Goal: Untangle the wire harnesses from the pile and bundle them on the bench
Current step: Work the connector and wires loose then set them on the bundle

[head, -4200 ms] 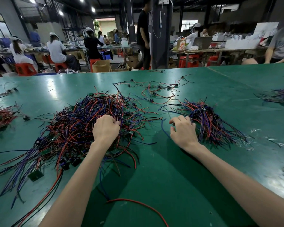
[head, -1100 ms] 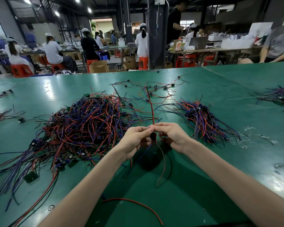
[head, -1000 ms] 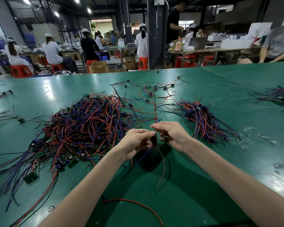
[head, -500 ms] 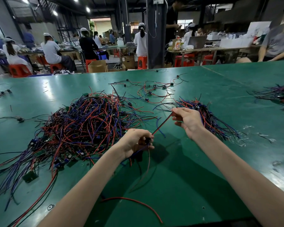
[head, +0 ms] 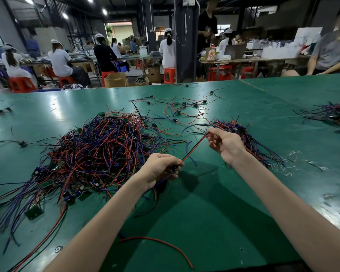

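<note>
Wire harness (head: 195, 147) runs taut between my pinching left fingers (head: 172, 160), its connector mostly hidden there, and pinching right fingers (head: 214, 134).

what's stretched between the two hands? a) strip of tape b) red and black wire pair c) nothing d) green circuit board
b: a red and black wire pair runs straight from the left hand up to the right hand, both pinching it.

— How are you holding?
— My left grip (head: 159, 169) sits low, fingers curled, pinching the red-and-black wire (head: 194, 148); my right grip (head: 226, 144) is higher, farther out, pinching it too.
</note>
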### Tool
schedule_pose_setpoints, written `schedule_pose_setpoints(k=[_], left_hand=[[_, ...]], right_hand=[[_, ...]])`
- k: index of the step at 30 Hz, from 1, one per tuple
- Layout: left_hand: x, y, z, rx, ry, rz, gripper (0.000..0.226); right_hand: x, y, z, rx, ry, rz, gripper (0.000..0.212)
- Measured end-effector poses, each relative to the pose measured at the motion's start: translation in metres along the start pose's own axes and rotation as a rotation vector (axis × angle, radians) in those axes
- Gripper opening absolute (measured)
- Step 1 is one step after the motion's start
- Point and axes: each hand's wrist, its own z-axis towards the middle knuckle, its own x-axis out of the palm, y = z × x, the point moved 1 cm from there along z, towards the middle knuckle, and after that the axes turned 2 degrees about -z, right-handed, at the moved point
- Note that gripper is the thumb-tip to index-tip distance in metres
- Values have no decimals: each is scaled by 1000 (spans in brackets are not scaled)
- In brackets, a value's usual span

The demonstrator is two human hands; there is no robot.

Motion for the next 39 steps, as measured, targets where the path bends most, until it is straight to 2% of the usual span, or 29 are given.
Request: schedule_pose_setpoints(k=[3,5,6,7,9,15,17,19,22,24,26,28,30,32,35,39], left_hand=[[-1,-1,0,22,-2,4,25],[-2,-1,0,27,-8,10,25],[-3,-1,0,26,-11,15,26],[-3,0,1,25,-11,18,27],[-3,-1,0,24,-3,16,28],[0,-4,-3,33,24,-15,29],[0,-4,-5,30,37,-16,27],[2,-4,-6,31,45,-11,24],[3,-7,-6,39,56,-9,22],[2,-8,-6,50,56,0,22],[1,-9,-5,76,37,-11,21],[0,-11,-4,121,-14,-86,21],[-2,-14,-1,171,-114,-138,22],[-5,-15,1,215,-225,-112,21],[-6,-15,1,252,-282,-168,18],[-5,-19,-1,256,-283,-275,21]], right_hand=[[-1,-1,-2,259,67,252,17],[0,-3,-3,314,82,333,17],[1,-4,-3,281,72,308,17],[2,-4,-2,200,46,241,16],[2,-2,-1,-78,-16,21,13],[-5,-7,-6,-897,-131,-787,10],[-6,-9,-6,-1035,-156,-910,10],[-7,-8,-3,-919,-158,-840,10],[-6,-5,2,-469,-121,-423,9],[-5,-4,1,-293,-96,-238,11],[-1,-2,-5,-229,-46,-164,8],[7,-3,-14,-187,32,-162,15],[18,-9,-27,-153,137,-286,24],[32,-24,-43,-133,300,-440,22],[52,-45,-63,-85,495,-473,19],[60,-55,-69,28,493,-316,14]])
